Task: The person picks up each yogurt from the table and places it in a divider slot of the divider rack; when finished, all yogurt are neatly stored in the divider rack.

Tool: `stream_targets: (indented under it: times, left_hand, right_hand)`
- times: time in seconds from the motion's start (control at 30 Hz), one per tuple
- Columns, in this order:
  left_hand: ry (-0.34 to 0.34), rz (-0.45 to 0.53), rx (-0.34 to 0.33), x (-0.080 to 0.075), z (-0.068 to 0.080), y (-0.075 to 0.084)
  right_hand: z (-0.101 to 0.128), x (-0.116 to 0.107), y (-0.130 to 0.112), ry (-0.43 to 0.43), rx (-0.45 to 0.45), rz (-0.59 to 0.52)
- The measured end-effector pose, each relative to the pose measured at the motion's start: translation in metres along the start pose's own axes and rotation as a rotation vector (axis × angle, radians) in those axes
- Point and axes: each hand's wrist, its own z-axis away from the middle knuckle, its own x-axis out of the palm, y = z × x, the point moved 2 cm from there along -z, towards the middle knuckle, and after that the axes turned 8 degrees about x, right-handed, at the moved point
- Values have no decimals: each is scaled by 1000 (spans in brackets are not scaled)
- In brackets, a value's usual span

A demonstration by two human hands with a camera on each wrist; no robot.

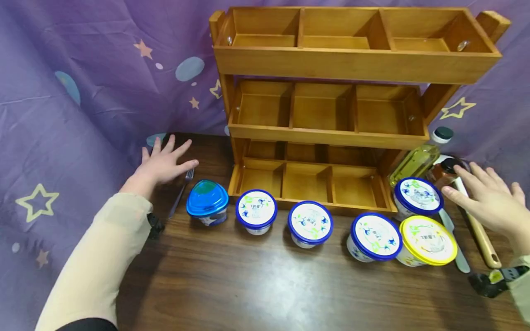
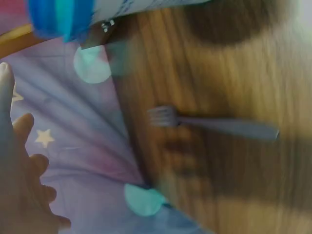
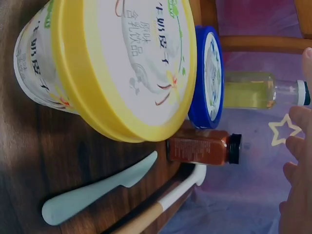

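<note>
Hovering at nine o'clock, my left hand [image 1: 163, 163] is spreading over the fork [image 1: 181, 192], holding nothing; my right hand [image 1: 490, 200], fingers fanned, is nearing the sauce bottle [image 1: 445, 172] at three o'clock; gripping comes next, I judge

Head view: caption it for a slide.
Two open hands, left and right, hover over a wooden table with six lidded tubs before an empty three-tier rack.

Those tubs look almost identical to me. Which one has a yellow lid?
The tub at the row's right end, nearest the right hand; the others have blue lids.
</note>
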Motion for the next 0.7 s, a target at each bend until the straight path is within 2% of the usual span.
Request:
stream_targets:
  times: [0.17, 0.4, 0.53, 0.7]
  left_hand:
    - [6, 128, 38, 16, -10, -1]
    - [89, 415, 81, 33, -18, -7]
    - [133, 567, 99, 43, -23, -4]
    - [157, 710, 179, 52, -23, 5]
  right_hand:
    - [1, 4, -2, 8, 2, -1]
    - [2, 8, -2, 27, -12, -40]
    - [3, 9, 2, 40, -12, -62]
    - [7, 10, 3, 47, -23, -72]
